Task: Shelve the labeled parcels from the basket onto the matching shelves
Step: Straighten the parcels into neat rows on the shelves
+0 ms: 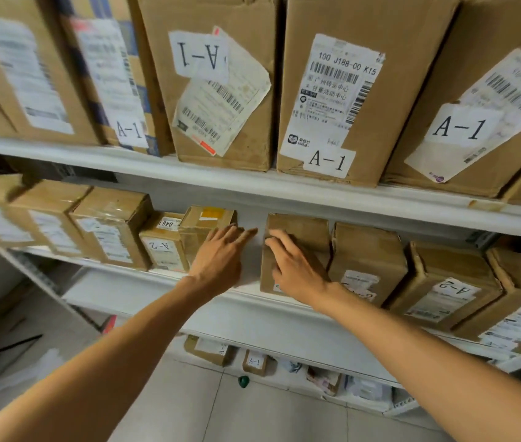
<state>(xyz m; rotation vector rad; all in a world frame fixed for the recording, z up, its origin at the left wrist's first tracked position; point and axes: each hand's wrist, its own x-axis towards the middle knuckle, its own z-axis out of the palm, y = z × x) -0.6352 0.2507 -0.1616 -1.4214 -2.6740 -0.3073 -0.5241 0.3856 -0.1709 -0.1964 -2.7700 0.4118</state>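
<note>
On the middle shelf [246, 293] stand several small cardboard parcels, some labelled A-2. My left hand [220, 260] lies with straight fingers against a small box with a yellow sticker [203, 226], left of a gap in the row. My right hand [294, 266] rests on the front of a brown parcel [300, 228] just right of that gap, fingers slightly bent over its upper face. The parcel's label is mostly hidden by my hand. The upper shelf [252, 180] carries large boxes labelled A-1 [332, 90].
More A-2 parcels [444, 282] fill the middle shelf to the right, and several others [109, 228] to the left. Below, on the lowest level near the tiled floor, lie small parcels, one marked A-1 [254, 362]. A green object [243, 381] lies on the floor.
</note>
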